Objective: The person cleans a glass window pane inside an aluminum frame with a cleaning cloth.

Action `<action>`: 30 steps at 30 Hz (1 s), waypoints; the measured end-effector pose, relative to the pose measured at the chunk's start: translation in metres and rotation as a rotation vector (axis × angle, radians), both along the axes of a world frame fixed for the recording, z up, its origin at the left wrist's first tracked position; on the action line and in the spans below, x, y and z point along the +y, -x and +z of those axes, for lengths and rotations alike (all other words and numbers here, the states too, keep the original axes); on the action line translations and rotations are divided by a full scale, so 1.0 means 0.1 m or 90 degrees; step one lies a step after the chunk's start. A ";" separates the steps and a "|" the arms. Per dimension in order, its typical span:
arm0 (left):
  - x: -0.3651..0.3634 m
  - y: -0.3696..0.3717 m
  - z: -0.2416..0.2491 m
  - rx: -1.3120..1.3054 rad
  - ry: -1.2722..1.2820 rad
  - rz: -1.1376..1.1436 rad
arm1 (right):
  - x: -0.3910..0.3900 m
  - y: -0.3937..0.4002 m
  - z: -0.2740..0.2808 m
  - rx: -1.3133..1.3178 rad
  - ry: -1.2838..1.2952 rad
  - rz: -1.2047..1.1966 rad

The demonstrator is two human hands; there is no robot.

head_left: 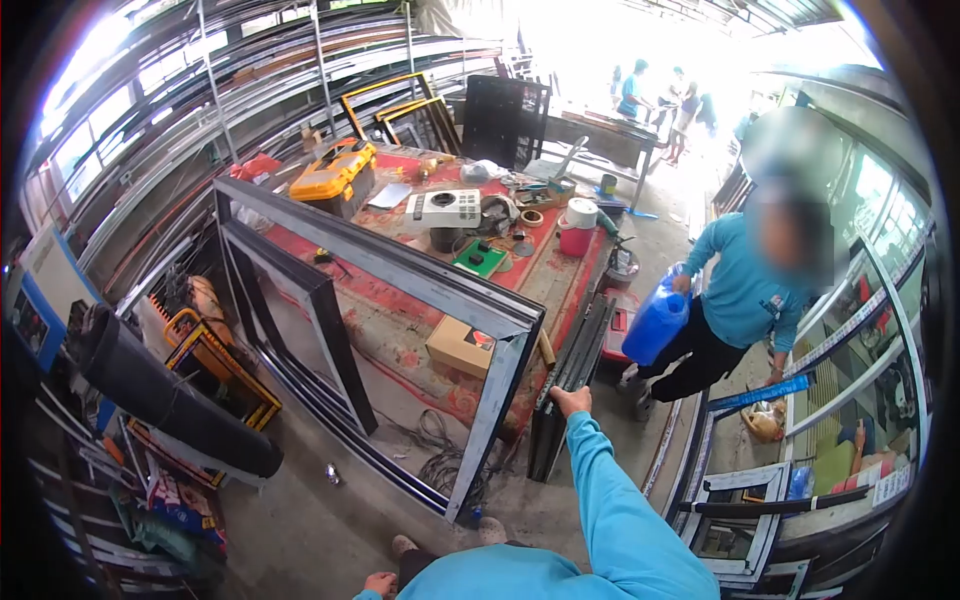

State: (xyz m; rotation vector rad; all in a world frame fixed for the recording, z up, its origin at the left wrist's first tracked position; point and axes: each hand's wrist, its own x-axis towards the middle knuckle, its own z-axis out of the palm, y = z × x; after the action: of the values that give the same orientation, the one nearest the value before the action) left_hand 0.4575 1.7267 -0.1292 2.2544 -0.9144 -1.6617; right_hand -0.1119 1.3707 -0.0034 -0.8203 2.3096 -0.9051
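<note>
My right hand (572, 400) reaches forward with its fingers closed over the top end of a stack of dark frame panels (574, 365). The panels stand upright on edge beside the carpeted table. My left hand (378, 584) hangs low by my body at the bottom edge, fingers loosely bent, with nothing visible in it. In front of me a large dark window frame (380, 257) with a divided opening stands on the floor, leaning by the table. Its near corner is just left of the panels.
A red-patterned table (400, 320) carries a cardboard box (460, 346), an orange toolbox (335, 172) and a pink-white jug (577, 228). At right, a person (750, 285) holds a blue roll (657, 322). Cables (445, 455) lie on the floor; a black roll (175, 395) leans left.
</note>
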 end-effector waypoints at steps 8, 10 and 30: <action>0.29 -0.03 0.08 -0.092 0.006 -0.162 | 0.09 0.01 0.01 0.045 0.056 -0.051; 0.37 -0.09 0.03 -0.100 0.009 -0.170 | 0.09 -0.02 0.07 0.037 0.038 -0.048; -0.09 -0.01 0.15 0.004 0.091 -0.267 | 3.31 0.26 -1.41 -0.012 -0.240 0.148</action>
State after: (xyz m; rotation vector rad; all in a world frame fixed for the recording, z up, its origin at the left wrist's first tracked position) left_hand 0.4590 1.7175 -0.1145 2.0607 -1.5365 -1.6875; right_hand -0.1383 1.7019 -0.1446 -0.8821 2.2123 -0.3588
